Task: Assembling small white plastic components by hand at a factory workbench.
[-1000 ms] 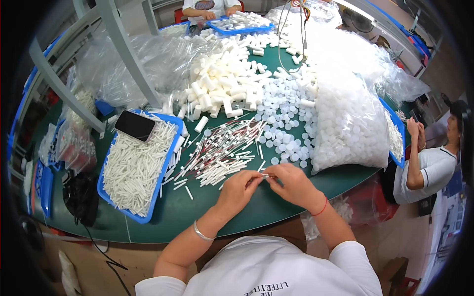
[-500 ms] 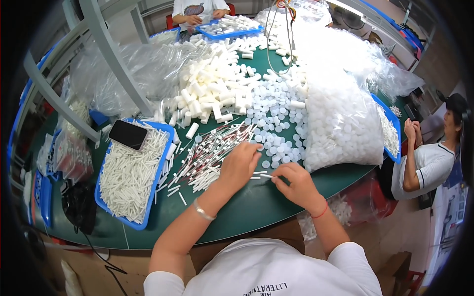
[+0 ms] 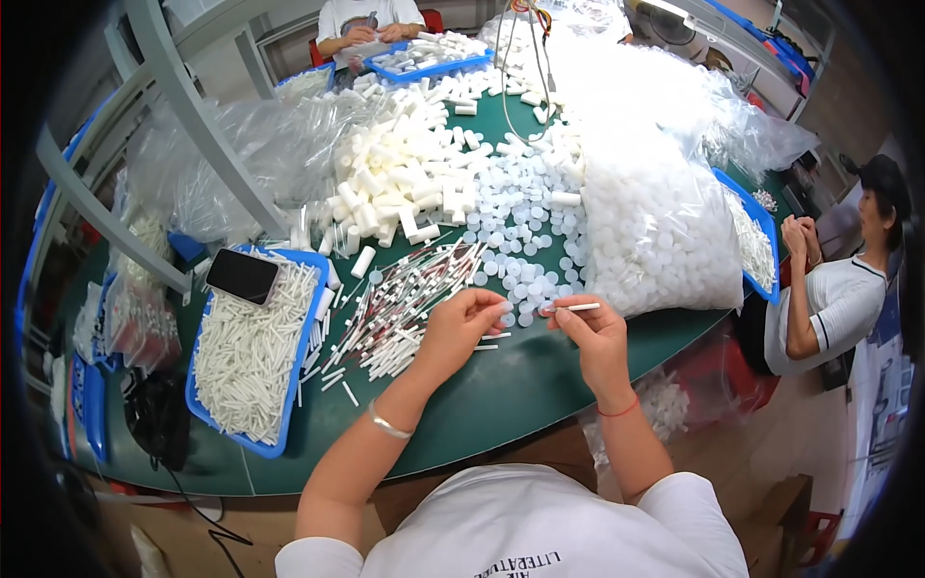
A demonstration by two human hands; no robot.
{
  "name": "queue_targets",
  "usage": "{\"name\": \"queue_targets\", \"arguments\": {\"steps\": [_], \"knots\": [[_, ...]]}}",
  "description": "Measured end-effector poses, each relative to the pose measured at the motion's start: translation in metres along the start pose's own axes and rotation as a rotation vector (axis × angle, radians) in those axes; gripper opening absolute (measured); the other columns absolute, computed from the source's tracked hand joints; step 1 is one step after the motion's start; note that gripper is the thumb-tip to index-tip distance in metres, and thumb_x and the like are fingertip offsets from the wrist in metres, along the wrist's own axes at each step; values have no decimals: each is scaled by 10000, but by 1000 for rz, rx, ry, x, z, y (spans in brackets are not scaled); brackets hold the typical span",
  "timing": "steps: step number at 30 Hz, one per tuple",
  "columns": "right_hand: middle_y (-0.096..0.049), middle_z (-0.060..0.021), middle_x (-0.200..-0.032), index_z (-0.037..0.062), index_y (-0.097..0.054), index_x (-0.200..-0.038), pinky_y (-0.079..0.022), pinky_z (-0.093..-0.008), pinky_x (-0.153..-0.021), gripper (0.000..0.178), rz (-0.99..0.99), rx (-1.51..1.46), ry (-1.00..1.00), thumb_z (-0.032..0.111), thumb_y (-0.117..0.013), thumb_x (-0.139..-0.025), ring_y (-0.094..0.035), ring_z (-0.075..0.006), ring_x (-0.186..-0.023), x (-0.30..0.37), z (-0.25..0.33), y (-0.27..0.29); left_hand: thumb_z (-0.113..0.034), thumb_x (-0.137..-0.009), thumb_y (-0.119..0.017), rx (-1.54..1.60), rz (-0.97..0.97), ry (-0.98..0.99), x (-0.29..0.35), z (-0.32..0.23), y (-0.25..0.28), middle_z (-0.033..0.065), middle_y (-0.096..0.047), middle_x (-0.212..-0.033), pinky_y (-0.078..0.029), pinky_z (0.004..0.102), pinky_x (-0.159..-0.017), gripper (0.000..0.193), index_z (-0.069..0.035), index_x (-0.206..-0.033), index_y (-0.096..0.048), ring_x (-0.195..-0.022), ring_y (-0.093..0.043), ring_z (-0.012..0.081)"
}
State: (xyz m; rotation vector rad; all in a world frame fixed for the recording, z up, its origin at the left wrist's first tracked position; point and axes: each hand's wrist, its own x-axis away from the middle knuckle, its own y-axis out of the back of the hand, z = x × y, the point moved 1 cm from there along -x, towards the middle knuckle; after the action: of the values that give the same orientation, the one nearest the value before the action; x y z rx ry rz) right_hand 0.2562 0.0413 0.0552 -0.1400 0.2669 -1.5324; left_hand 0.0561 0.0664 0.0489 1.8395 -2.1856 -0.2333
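Observation:
My left hand (image 3: 455, 332) is closed in a pinch, with a small translucent round cap (image 3: 506, 307) at its fingertips. In my right hand (image 3: 599, 345) a thin white stick (image 3: 582, 307) is held level between thumb and fingers; a small reddish bit shows at its inner end. The two hands are a short way apart above the near part of the table. Beyond them lie many loose translucent caps (image 3: 525, 265). A pile of thin red-and-white wire leads with white sticks (image 3: 405, 308) spreads beside my left hand.
A blue tray (image 3: 321, 279) of white sticks, with a phone (image 3: 243, 276) on it, stands left on the green table (image 3: 462, 414). White foam cylinders (image 3: 395, 178) are heaped farther back. A large clear bag of caps (image 3: 660, 241) stands right. Co-workers sit behind and at right.
My right hand has moved up and to the right, turning the white stick, whose reddish end now shows. The left fingertips have shifted slightly down in the picture. The view has shifted a little.

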Motion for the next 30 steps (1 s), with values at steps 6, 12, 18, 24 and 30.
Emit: {"name": "queue_targets", "arguments": {"steps": [6, 12, 18, 24, 30], "knots": [[-694, -167, -944, -28, -642, -1017, -504, -284, -782, 137, 59, -131, 12, -7, -607, -886, -648, -190, -828, 1, 4, -22, -34, -875, -667, 852, 70, 83, 36, 10, 8, 109, -659, -1059, -531, 272, -867, 291, 52, -1147, -610, -937, -651, 167], [-682, -142, -904, -41, -637, -987, -518, -313, -784, 118, 64, -96, 20, -26, -607, -874, -646, -195, -807, 5, 13, -37, -4, -860, -672, 834, -10, -7, 46, 7, 12, 98, -647, -1090, -520, 278, -892, 336, 52, -1183, -601, -973, -630, 156], [-651, -105, -857, -44, -632, -951, -518, -307, -769, 94, 26, -25, 35, -32, -608, -861, -645, -195, -773, 7, 9, -36, -52, -900, -638, 655, -130, -215, 36, -21, 57, 31, -589, -1100, -486, 249, -863, 303, 5, -1197, -624, -958, -586, 118], [-687, -128, -839, -31, -644, -968, -518, -281, -724, 111, -14, 2, -2, -22, -616, -860, -654, -177, -749, 18, 9, -21, -91, -882, -662, -254, -953, -923, -17, -173, 191, 76, -679, -903, -492, 250, -684, 154, -34, -1022, -694, -757, -622, 153], [-691, -136, -840, -39, -643, -958, -527, -284, -723, 111, -56, 29, -8, -25, -628, -849, -667, -186, -751, 26, 16, -14, -245, -882, -623, -639, -1279, -753, -95, -254, 331, 121, -699, -987, -525, 372, -773, 213, -123, -1023, -725, -857, -676, 294]]}}
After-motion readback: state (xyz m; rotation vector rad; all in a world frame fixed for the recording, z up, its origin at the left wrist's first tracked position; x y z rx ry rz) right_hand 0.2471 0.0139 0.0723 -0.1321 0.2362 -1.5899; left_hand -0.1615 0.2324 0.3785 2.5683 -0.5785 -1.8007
